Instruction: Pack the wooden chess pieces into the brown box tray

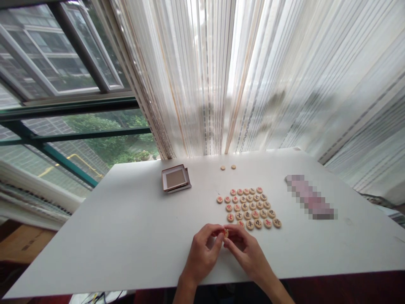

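Note:
Near the front middle of the white table, my left hand (204, 251) and my right hand (247, 250) meet at their fingertips around one round wooden piece (225, 233) with a red mark. The fingers of both hands are closed on it. Just beyond my right hand lie several round wooden pieces (252, 206) in rough rows, flat on the table, marked with red or black characters. The nearest row's left end is close to my right fingers. Farther back sit two pale pieces (222, 168) (233, 167) side by side, with no marks that I can make out.
An open shallow box (176, 178) stands at the back left of the white table (126, 228). A blurred pinkish object (310, 197) lies on the right. Striped curtains (202, 84) hang behind the table's far edge, with a window at the left.

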`<state>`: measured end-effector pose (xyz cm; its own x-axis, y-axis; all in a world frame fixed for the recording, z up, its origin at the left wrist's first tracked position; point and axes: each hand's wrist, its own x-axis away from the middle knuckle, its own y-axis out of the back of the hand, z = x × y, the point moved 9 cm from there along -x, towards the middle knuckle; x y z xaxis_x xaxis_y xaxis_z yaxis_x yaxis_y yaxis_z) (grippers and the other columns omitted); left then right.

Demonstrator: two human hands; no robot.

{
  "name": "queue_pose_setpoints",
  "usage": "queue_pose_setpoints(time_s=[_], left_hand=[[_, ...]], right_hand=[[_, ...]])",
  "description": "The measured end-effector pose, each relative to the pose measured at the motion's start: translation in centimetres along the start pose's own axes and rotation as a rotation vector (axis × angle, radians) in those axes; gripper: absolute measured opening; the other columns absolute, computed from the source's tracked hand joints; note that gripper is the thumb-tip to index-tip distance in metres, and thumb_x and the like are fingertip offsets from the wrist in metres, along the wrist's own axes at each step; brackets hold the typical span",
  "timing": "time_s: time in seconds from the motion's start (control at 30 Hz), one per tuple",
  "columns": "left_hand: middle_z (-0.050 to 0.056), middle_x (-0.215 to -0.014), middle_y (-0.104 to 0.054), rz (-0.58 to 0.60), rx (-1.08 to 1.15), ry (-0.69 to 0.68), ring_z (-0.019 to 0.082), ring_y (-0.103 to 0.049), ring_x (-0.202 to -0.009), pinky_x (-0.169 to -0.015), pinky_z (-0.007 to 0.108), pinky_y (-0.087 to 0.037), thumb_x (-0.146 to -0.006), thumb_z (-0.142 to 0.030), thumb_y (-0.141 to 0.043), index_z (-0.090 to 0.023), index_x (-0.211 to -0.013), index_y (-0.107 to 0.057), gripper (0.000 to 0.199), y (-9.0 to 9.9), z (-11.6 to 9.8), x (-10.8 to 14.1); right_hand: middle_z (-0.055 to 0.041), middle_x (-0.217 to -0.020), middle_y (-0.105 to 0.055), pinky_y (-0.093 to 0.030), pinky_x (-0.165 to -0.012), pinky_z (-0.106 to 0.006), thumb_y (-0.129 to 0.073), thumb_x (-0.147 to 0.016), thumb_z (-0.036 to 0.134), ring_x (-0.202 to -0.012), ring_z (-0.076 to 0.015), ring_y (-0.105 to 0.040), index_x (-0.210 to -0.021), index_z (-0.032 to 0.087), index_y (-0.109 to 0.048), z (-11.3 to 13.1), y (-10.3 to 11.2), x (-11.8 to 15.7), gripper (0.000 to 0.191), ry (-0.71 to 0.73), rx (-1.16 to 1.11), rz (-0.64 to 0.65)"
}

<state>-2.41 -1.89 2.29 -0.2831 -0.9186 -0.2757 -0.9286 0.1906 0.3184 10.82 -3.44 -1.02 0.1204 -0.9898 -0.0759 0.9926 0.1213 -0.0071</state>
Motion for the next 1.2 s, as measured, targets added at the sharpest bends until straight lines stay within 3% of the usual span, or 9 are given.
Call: queue_pose_setpoints(time_s=[0.53, 0.9, 1.2], left_hand=[[0.006, -0.102, -0.069, 0.014, -0.031, -0.022, 0.019, -0.066, -0.089, -0.082, 0.030, -0.056, -0.095, -0.025, -0.057, -0.021, -0.111, -0.065, 0.019, -0.2, -0.4, 0.0], [0.002, -0.087, -0.069, -0.072, -0.059, 0.040, 0.017, -0.068, -0.080, -0.076, 0.027, -0.056, -0.093, -0.029, -0.061, -0.020, -0.095, -0.064, 0.010, 0.5, 0.5, 0.1], [0.004, -0.094, -0.071, -0.030, -0.065, 0.046, 0.018, -0.068, -0.087, -0.082, 0.029, -0.055, -0.097, -0.030, -0.057, -0.021, -0.100, -0.065, 0.013, 0.3, 0.4, 0.1]], right_hand=[[-0.0098, -0.116, -0.071, -0.059, -0.093, -0.041, -0.064, -0.094, 0.037, -0.104, -0.0253, -0.070, -0.116, 0.024, -0.068, 0.0, 0.0, 0.2, 0.026, -0.016, -0.108, -0.002], [-0.0094, -0.112, -0.073, -0.062, -0.087, -0.039, -0.064, -0.093, 0.042, -0.099, -0.0262, -0.072, -0.113, 0.024, -0.071, -0.4, 0.5, 0.2, 0.027, 0.007, 0.011, -0.049], [-0.0086, -0.108, -0.073, -0.061, -0.086, -0.036, -0.062, -0.094, 0.042, -0.096, -0.0237, -0.072, -0.111, 0.023, -0.070, 0.0, 0.5, 0.2, 0.026, 0.014, 0.029, -0.061]])
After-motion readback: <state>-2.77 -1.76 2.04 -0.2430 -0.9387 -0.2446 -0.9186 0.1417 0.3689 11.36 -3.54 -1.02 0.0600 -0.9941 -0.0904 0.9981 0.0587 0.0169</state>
